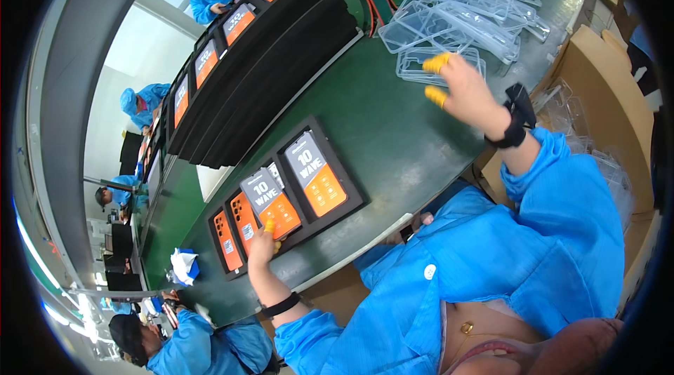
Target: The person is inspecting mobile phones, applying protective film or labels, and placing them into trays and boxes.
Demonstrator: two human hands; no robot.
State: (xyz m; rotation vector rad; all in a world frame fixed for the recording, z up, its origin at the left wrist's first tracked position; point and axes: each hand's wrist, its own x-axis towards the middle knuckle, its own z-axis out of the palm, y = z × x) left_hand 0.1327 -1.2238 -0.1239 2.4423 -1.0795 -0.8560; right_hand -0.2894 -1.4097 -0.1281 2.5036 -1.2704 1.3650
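Observation:
My left hand (262,246), with yellow finger covers, pinches the lower edge of an orange-and-grey smartphone (269,197). This phone lies askew over a black foam tray (328,222). Another phone of that look (314,175) sits in the tray's right slot. Two phones with orange backs and camera lenses, one in the middle (244,218) and one at the left end (227,242), fill the other visible slots. Over at the right, my right hand (467,91) is open, its yellow-covered thumb and finger apart beside a clear plastic case (435,66). I cannot tell whether it touches that case.
A heap of clear plastic cases (463,14) covers the far right of the green table (382,129). Tall stacked black trays (281,70) with phones stand at the back left. A cardboard box (604,80) is at my right. Co-workers in blue (210,347) sit along the left.

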